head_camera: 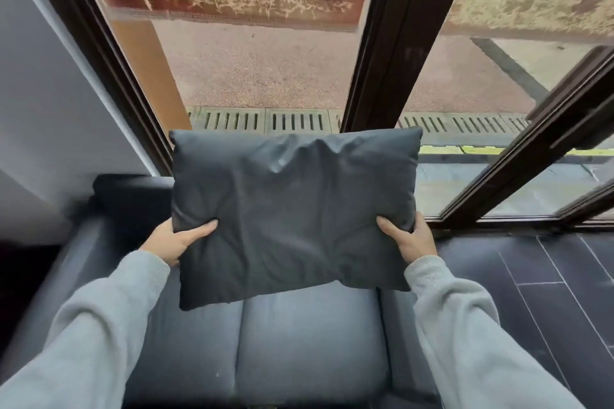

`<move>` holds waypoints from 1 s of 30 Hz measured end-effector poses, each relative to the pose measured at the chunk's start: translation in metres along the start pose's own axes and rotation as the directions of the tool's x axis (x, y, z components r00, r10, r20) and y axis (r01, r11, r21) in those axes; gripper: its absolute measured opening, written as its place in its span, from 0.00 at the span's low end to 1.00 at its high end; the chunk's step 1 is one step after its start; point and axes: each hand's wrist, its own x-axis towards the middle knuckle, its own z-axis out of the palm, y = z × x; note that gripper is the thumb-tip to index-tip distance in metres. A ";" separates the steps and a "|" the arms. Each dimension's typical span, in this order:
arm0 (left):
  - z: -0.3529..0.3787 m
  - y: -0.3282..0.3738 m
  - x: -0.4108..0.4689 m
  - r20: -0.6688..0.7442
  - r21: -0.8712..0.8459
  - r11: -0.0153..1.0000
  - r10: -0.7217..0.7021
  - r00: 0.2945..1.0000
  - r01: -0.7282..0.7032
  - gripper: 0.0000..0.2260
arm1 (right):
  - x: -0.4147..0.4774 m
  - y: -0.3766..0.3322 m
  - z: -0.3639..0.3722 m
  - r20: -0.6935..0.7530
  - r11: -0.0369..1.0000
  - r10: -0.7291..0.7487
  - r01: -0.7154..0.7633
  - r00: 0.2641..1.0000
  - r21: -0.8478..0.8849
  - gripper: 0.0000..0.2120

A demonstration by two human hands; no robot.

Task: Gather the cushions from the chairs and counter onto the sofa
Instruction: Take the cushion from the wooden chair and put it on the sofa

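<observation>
A dark grey rectangular cushion (292,209) is held up in front of me, above the seat of a dark blue-grey sofa (299,342). My left hand (176,239) grips its lower left edge, thumb on the front face. My right hand (408,236) grips its lower right edge the same way. The cushion hangs clear of the seat and hides the sofa's backrest and part of the window behind. Both of my arms are in light grey sleeves.
A tall glass window with dark brown frames (392,43) rises right behind the sofa. A grey wall (43,93) stands at the left. Dark tiled floor (548,276) lies to the right of the sofa's arm.
</observation>
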 end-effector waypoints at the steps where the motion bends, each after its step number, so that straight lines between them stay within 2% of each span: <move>1: 0.003 -0.007 0.018 0.032 0.000 0.999 -0.033 0.999 0.033 0.35 | 0.012 0.012 0.006 -0.002 1.000 0.009 -0.009 1.000 0.016 0.22; 4: 0.012 -0.037 0.069 0.084 -0.005 0.994 -0.106 0.991 0.107 0.27 | 0.048 0.054 0.023 -0.003 0.997 0.042 -0.042 0.999 0.068 0.25; 7: 0.026 -0.075 0.115 0.092 -0.013 0.993 -0.112 0.989 0.114 0.23 | 0.082 0.104 0.034 -0.012 0.994 0.053 -0.051 0.999 0.100 0.28; 13: 0.053 -0.150 0.198 -0.022 -0.046 0.999 0.024 0.999 -0.025 0.25 | 0.141 0.204 0.040 0.038 0.992 0.102 -0.105 0.994 0.074 0.20; 16: 0.068 -0.181 0.228 -0.030 -0.028 0.995 0.095 0.995 -0.096 0.26 | 0.167 0.242 0.041 0.053 0.989 0.116 -0.120 0.992 0.083 0.19; 22: 0.103 -0.220 0.273 -0.048 -0.003 0.973 0.232 0.972 -0.232 0.29 | 0.218 0.298 0.038 -0.057 0.991 0.058 -0.050 0.997 0.124 0.19; 30: 0.137 -0.263 0.297 -0.017 0.014 0.957 0.291 0.956 -0.291 0.22 | 0.252 0.326 0.035 -0.158 0.998 0.033 -0.026 0.987 0.049 0.21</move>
